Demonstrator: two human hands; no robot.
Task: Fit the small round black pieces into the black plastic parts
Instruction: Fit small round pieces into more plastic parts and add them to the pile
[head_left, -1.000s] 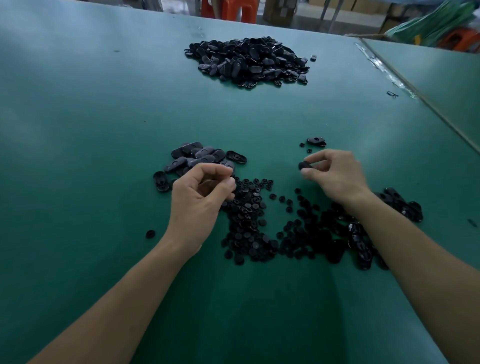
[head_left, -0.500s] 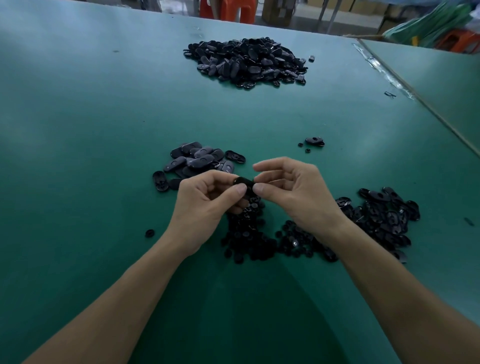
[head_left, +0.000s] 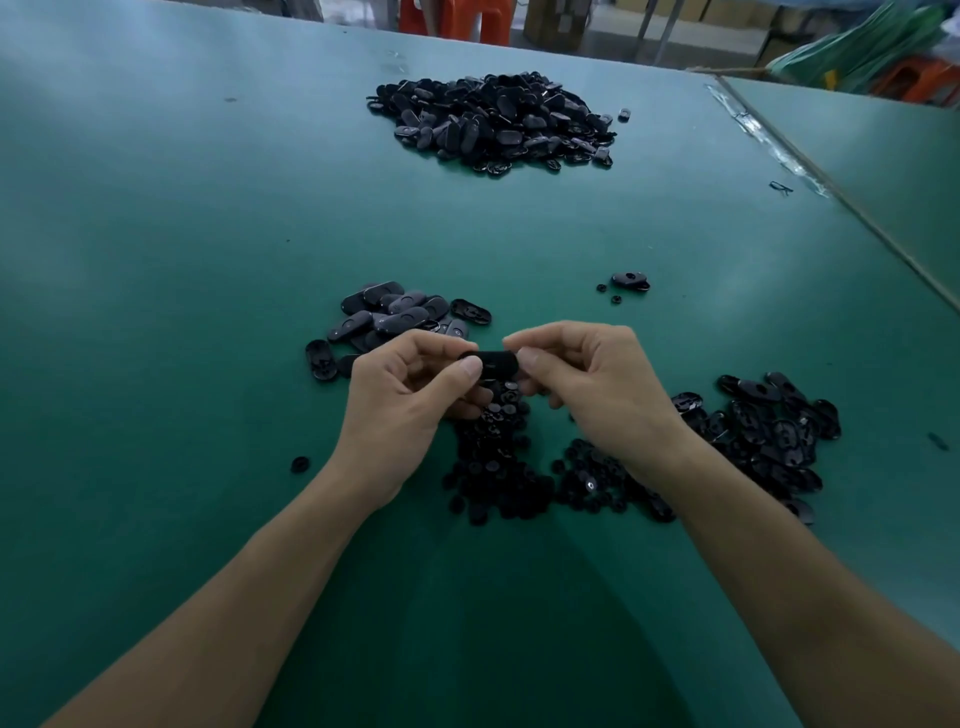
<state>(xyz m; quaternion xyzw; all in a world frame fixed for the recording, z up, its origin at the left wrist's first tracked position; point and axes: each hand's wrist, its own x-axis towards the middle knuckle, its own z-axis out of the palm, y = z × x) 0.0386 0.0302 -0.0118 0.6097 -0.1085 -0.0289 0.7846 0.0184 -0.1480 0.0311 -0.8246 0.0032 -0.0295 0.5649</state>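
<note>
On my feed the left hand (head_left: 400, 410) pinches the left end of one oval black part (head_left: 491, 362) between thumb and forefinger, with its other fingers curled underneath. The right hand (head_left: 597, 395) pinches the opposite end the same way, so both hands are clamped on that single part, held level just above the green table (head_left: 156, 260). I cannot tell whether a round piece already sits in it; it shows only as a dark oval between the fingertips. Directly beneath the hands lies a heap of round pieces (head_left: 498, 467), too many to count, spreading under the right wrist. Against its right side is the right heap of parts (head_left: 769, 431), a few dozen at a guess, overlapping one another. Just behind the left hand I make out a small heap of parts (head_left: 395, 314), roughly a dozen, with one lying at each outer edge. One lone round piece (head_left: 300, 464) lies apart, left of the left wrist. Beyond the right hand a single part (head_left: 629, 280) lies on its own with two small round pieces just beside it. Far up the table sits the big heap (head_left: 493, 122), beyond counting, with one stray part (head_left: 625, 114) just to its right. A second green table (head_left: 883, 171) adjoins at the right, and an orange stool (head_left: 447, 21) stands past the far edge.
</note>
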